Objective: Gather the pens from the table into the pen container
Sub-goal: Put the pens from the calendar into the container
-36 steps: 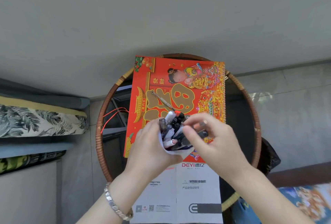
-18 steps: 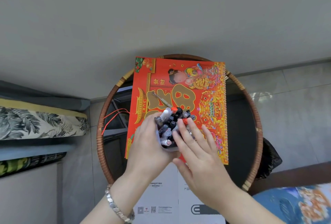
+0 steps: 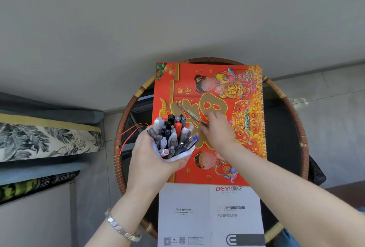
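Observation:
My left hand [image 3: 150,159] holds a white pen container [image 3: 177,156] above the table's left side. It is packed with several pens [image 3: 171,132], their black, red, white and blue caps pointing up. One clear pen [image 3: 187,111] lies diagonally on the red calendar [image 3: 245,108], just beyond the container. My right hand [image 3: 219,134] reaches over the calendar, and its thumb and fingertips pinch the near end of that pen. The pen still lies flat on the calendar.
The calendar lies on a round dark table with a woven rattan rim [image 3: 296,120]. White instruction sheets [image 3: 209,213] lie at the near edge. A red cord [image 3: 130,134] hangs off the left. A leaf-print cushion [image 3: 45,142] is at the left, and a grey wall is behind.
My right hand left the top of the container and moved forward and right to the clear pen on the calendar. My left hand kept hold of the container.

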### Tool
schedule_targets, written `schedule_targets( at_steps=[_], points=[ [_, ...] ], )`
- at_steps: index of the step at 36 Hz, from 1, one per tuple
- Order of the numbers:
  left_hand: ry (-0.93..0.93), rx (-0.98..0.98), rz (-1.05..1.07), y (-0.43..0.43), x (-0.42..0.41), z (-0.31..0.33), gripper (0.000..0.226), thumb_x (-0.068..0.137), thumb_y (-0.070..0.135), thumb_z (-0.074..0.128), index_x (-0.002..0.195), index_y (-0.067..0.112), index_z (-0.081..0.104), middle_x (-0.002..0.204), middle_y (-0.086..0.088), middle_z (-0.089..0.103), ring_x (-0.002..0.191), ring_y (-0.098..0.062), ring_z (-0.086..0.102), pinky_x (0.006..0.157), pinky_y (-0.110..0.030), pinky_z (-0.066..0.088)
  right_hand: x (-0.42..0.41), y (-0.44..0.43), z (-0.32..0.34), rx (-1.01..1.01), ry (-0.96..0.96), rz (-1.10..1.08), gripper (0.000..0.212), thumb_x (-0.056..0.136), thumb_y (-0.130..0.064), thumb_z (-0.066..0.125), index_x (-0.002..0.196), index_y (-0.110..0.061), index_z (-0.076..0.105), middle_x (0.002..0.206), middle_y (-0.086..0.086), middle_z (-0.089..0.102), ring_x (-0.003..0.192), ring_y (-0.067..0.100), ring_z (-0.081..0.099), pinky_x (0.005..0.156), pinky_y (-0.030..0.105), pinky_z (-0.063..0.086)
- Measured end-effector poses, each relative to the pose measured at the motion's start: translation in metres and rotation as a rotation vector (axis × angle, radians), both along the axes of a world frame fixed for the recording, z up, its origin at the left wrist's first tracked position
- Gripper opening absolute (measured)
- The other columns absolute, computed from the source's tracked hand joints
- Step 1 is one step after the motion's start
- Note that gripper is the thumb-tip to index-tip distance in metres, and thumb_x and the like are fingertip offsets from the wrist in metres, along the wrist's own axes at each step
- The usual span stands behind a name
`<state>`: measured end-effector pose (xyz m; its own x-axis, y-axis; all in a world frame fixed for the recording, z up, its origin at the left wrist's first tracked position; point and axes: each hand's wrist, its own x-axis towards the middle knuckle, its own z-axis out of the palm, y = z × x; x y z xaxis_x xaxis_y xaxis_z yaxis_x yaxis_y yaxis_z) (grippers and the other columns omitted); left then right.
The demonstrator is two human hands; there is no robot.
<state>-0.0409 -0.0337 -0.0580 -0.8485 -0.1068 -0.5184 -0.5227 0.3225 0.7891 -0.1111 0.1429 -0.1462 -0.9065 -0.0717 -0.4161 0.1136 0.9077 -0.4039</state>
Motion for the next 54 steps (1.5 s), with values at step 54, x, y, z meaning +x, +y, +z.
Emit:
schedule_targets(
  at_steps=[54],
  points=[
    [0.147,-0.091,-0.207,0.078,0.019,0.014,0.079,0.055,0.026,0.090,0.122,0.038,0.050,0.121,0.020,0.056,0.120,-0.009,0.055,0.098,-0.039,0.050,0.107,0.042,0.108,-0.731,0.435,-0.321,0.032,0.082,-0.029,0.056,0.113,-0.027,0.052,0.133,-0.029,0.044,0.126,0.000,0.042,0.099,0.014,0.038]
  ],
)
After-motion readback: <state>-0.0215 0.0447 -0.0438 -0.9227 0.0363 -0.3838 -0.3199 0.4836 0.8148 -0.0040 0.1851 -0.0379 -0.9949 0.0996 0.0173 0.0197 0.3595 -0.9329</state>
